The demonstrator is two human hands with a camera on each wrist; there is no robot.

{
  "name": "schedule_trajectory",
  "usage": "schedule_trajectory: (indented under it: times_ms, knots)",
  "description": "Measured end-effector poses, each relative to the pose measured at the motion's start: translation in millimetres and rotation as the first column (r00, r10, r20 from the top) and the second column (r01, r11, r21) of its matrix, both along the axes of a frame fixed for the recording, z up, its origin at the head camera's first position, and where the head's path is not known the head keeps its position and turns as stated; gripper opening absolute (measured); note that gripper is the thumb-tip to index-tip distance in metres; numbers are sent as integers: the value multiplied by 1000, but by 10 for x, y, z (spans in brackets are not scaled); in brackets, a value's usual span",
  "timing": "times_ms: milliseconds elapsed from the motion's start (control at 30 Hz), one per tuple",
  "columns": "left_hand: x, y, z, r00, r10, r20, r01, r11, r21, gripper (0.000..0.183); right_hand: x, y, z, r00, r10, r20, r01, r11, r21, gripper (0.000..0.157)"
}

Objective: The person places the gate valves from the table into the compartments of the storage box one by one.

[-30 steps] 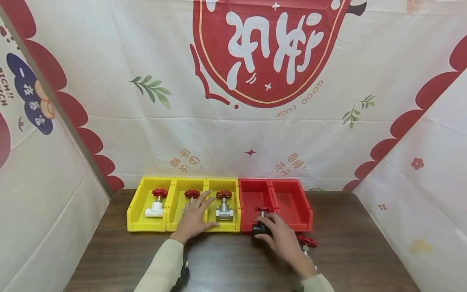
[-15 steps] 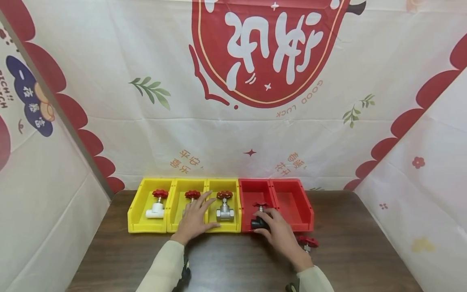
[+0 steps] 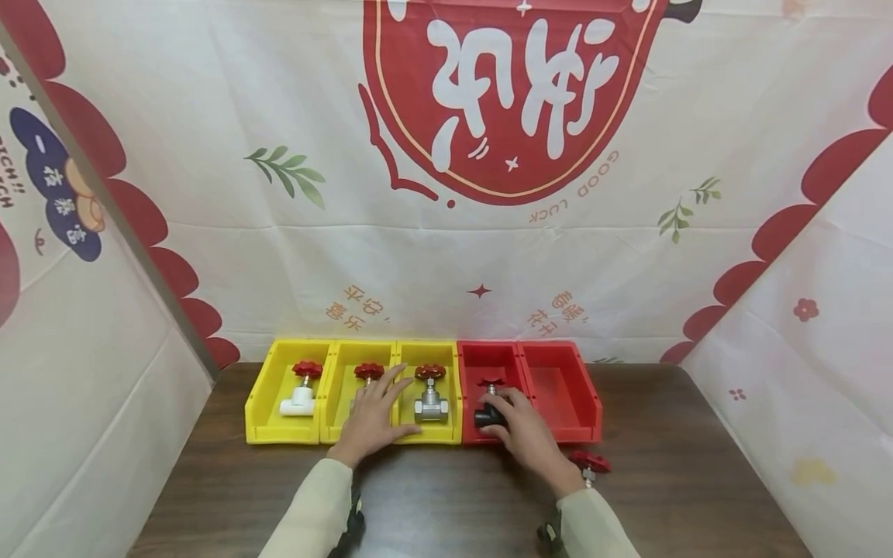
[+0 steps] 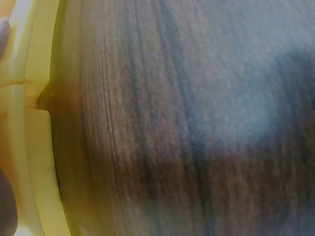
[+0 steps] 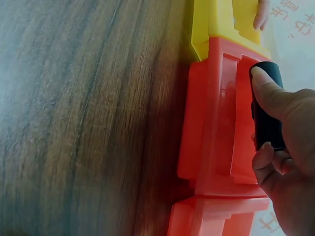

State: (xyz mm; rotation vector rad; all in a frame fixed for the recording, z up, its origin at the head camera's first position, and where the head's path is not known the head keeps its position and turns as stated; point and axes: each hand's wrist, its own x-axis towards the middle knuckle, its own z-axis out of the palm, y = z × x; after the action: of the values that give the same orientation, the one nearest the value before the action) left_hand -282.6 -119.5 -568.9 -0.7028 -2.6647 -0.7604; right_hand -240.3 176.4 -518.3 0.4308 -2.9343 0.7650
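Note:
My right hand [image 3: 530,434] grips a black valve [image 3: 491,417] with a red handwheel at the left red bin [image 3: 481,356]. In the right wrist view, the thumb lies along the valve's black body [image 5: 269,120], which overlaps the bin's opening. My left hand [image 3: 368,422] has its fingers spread over the middle and right yellow bins [image 3: 412,355]. Behind those fingers, a valve with a red handwheel [image 3: 367,372] is partly hidden. A silver valve [image 3: 431,407] sits in the right yellow bin, and a white valve [image 3: 300,401] in the left yellow one.
The right red bin [image 3: 558,387] stands at the row's right end. Another valve with a red handwheel [image 3: 591,463] is on the wooden table [image 3: 446,504], in front of that bin and partly behind my right wrist. A printed cloth [image 3: 349,256] rises behind the bins.
My right hand has carried the black valve forward and slightly left, from the front edge of the left red bin to farther over it. The left hand has stayed in place.

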Motion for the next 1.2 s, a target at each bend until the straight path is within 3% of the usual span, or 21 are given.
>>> schedule_trajectory:
  times_ms: [700,1000,1200]
  knots:
    - [10,-15,18,1000,3,20,-2,1000,-20,87,-242,-82,-56,996,42,81,-41,999,-8,63]
    - [2,-7,4,1000,14,9,-14,1000,-28,88,-310,-43,-89,987,94,128,-96,995,8,69]
    - [-2,-5,-5,1000,22,13,-21,999,-38,88,-328,-63,-62,974,64,220,-58,998,-34,73]
